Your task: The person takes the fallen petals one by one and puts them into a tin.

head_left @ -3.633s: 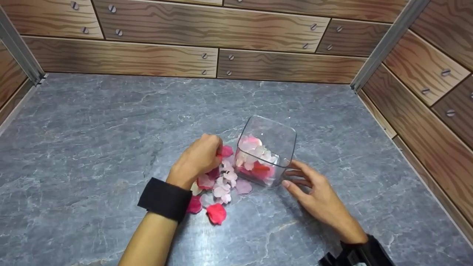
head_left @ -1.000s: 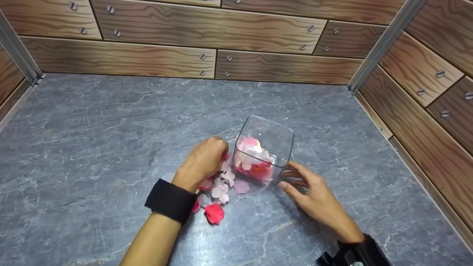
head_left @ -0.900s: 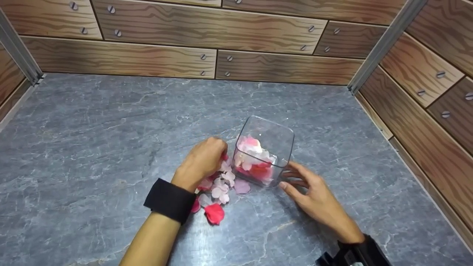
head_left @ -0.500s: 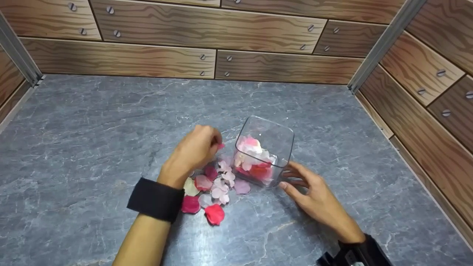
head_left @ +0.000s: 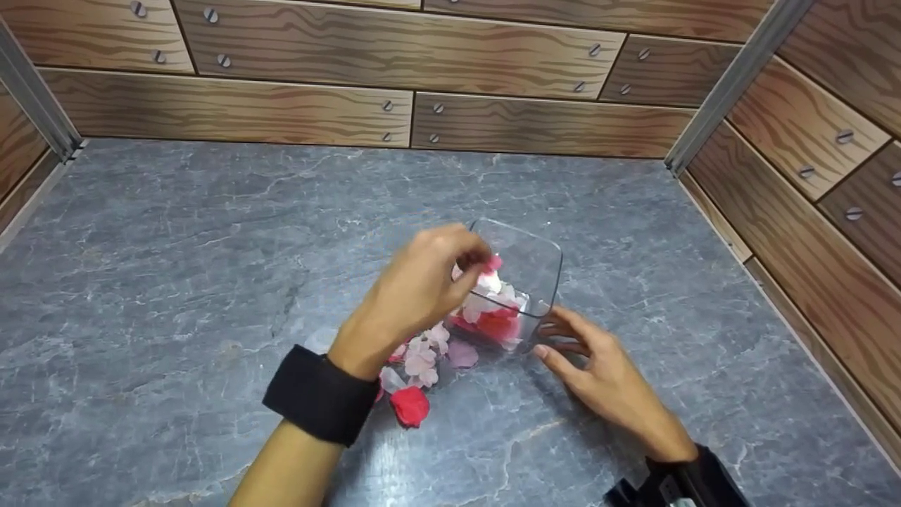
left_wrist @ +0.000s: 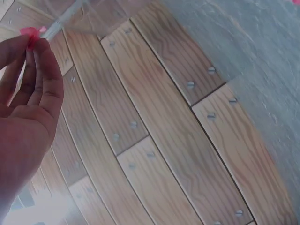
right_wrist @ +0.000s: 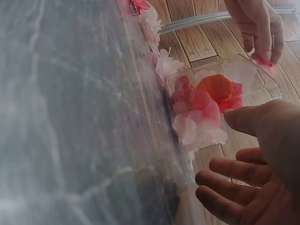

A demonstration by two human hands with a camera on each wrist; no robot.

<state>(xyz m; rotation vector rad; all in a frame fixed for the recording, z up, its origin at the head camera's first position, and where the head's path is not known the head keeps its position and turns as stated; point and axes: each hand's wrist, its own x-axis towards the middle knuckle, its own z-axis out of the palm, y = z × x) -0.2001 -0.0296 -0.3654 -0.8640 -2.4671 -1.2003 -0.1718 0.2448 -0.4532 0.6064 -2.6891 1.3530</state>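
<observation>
A pink petal [head_left: 495, 263] is pinched between the thumb and fingertips of my left hand [head_left: 422, 282], over the mouth of a clear square container [head_left: 538, 264]. The left wrist view also shows this petal [left_wrist: 33, 33] at the fingertips. Inside the container lie white, pink and red petals [head_left: 496, 324]. My right hand [head_left: 605, 373] stays beside the container's near right corner, fingers loosely spread; in the right wrist view its thumb [right_wrist: 239, 119] is close to the wall, and contact cannot be told. Left of the container, petals [head_left: 421, 362] lie in a loose pile, partly hidden by my left forearm.
A single red petal [head_left: 410, 406] lies at the near end of the pile, with a lilac petal [head_left: 462, 354] close to the container. Wood-patterned panels [head_left: 295, 116] border the grey marbled tabletop [head_left: 211, 232] at the back and sides.
My left hand was down at the pile, then lifted with a pink petal and moved right over the container's mouth. The right hand and container have stayed in place.
</observation>
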